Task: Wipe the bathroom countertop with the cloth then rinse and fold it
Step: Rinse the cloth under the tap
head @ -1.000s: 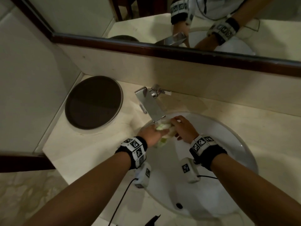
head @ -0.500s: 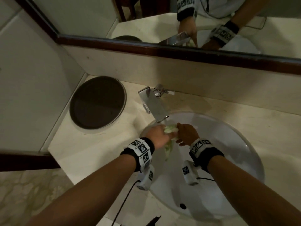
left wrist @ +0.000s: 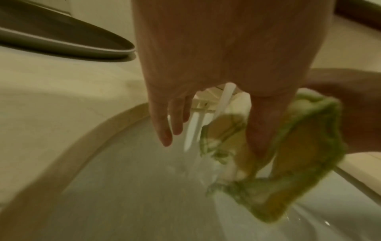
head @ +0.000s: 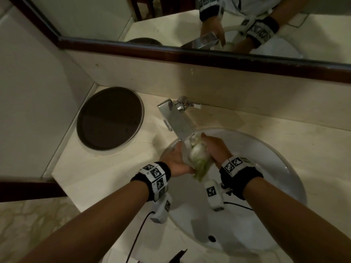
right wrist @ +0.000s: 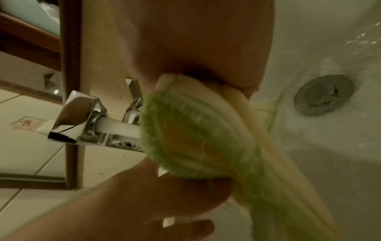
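Both my hands are over the white basin (head: 275,168) right now, under the chrome tap (head: 178,120), with water (left wrist: 195,128) streaming down. My right hand (head: 216,149) has its fingers curled round the upper end of the green and yellow cloth (head: 199,160), bunched into a roll, gripping it tight just below the spout. The right wrist view shows that grip close up: cloth (right wrist: 202,138) squeezed in my palm, its free end trailing down toward the basin wall, the drain plug (right wrist: 323,96) off beyond it. My left hand (head: 176,160) sits just beside, on the left of the cloth. Its fingers (left wrist: 164,124) are loose and nearly straight, pointing down into the bowl, touching nothing that I can see. Only the thumb (left wrist: 259,130) presses against the cloth (left wrist: 288,154) from my side, so this hand is resting on it, not clutching it. The stream falls between those straight fingers and the cloth's edge. The cloth hangs clear of the table (head: 106,168), above the basin's far left part, close to the tap. A dark round tray (head: 109,118) lies at the table's far left corner, well apart from my hands. The mirror (head: 171,19) above shows my hands and the tap
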Demonstrator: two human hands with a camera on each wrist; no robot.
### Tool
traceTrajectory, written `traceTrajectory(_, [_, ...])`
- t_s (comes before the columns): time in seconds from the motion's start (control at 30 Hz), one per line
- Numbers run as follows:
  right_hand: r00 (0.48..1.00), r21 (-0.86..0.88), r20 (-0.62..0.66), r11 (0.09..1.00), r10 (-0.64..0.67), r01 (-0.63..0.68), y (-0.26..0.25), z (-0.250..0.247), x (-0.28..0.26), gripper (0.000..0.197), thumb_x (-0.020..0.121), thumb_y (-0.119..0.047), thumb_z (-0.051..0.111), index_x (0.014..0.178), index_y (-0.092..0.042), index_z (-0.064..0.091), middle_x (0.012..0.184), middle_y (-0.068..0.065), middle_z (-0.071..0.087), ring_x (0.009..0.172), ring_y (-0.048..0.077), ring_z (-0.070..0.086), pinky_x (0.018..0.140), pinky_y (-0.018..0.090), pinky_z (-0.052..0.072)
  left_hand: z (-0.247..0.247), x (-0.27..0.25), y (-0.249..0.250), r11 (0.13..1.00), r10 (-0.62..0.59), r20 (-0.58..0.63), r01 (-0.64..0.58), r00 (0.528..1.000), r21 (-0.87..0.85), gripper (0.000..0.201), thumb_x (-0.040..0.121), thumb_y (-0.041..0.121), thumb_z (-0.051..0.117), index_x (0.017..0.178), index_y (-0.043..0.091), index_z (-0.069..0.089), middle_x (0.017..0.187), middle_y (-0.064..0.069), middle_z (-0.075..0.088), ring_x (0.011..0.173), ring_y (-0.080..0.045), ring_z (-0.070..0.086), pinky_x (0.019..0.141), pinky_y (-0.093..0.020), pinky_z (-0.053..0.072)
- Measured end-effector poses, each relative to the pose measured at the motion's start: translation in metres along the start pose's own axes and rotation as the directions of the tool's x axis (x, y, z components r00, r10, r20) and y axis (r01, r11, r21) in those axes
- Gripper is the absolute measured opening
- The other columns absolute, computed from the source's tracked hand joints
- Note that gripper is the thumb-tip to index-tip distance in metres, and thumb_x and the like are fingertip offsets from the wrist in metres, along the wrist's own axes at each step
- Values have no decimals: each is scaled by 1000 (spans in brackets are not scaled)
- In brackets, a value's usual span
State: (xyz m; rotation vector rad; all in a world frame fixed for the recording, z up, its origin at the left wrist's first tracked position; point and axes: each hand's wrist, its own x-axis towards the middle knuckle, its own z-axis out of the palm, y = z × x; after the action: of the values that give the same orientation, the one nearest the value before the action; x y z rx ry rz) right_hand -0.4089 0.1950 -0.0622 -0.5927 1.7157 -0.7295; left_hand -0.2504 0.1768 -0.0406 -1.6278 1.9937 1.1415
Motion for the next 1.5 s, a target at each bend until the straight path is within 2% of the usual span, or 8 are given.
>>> traceTrajectory(0.3, [945,277,321,948,59,-153,-1,-4,-1,47,75,-49,64,99,-10,75,103,18,71,95,30,66,88,43,51,-4,7,8,987,128,-22,-130,991,-95,50,62,47,77,106,28,61,95,7,60,88,-16,61,79,-26,50])
traceTrajectory(0.5, [994,-168,41,980,-98,104,-2,-16,10,30,93,-35,54,106,-10,65,105,8,65,93,17,57,84,30,44,-4,11,13,968,60,-84,-78,995,-239,55,59,50,69,110,32,60,105,9,64,96,-14,62,82,-26,51])
traceTrajectory(0.6, [987,-153,137,983,-83,103,0,-6,2,39,96,-37,48,119,-7,58,106,3,58,97,17,52,86,29,41,-6,8,20,973,50,-69,-64,996,-224,19,70,33,72,83,35,59,89,11,63,88,-12,63,78,-26,52])
traceTrajectory(0.77, [1000,-37,23,999,15,-14,4,21,0,40,93,-31,52,116,1,49,106,17,59,97,31,60,86,43,50,1,-1,31,943,134,-32,-137,990,-304,24,85,12,66,108,8,63,92,1,63,71,-4,54,56,0,40])
traceTrajectory(0.87, [1000,28,16,1000,-6,6,2,16,-2,26,89,-23,48,106,-3,54,101,17,64,92,32,63,73,40,52,3,-3,29,918,102,-46,-112,994,-381,44,65,20,80,105,10,67,101,-3,68,90,-16,65,79,-24,54])
traceTrajectory(1.07, [965,155,234,984,-120,85,-12,4,-16,14,88,-6,46,90,-9,59,92,16,64,79,25,62,58,27,47,-17,-13,17,811,203,112,-103,973,-576,25,71,2,81,88,17,69,74,-1,70,59,-11,63,54,-23,47])
traceTrajectory(1.27, [947,208,295,976,-125,64,-17,-1,-24,23,88,-2,49,108,5,57,102,25,64,91,31,63,78,38,52,-18,-11,7,675,206,348,125,915,-727,44,73,3,75,115,13,64,119,-19,65,112,-37,62,97,-57,47])
traceTrajectory(1.5, [983,277,113,946,145,-171,-18,6,-11,14,83,-22,58,79,-9,62,83,10,66,76,24,61,74,32,51,-8,-3,17,908,186,12,-167,983,-385,21,82,6,69,90,25,64,80,7,65,58,11,59,55,-10,49])
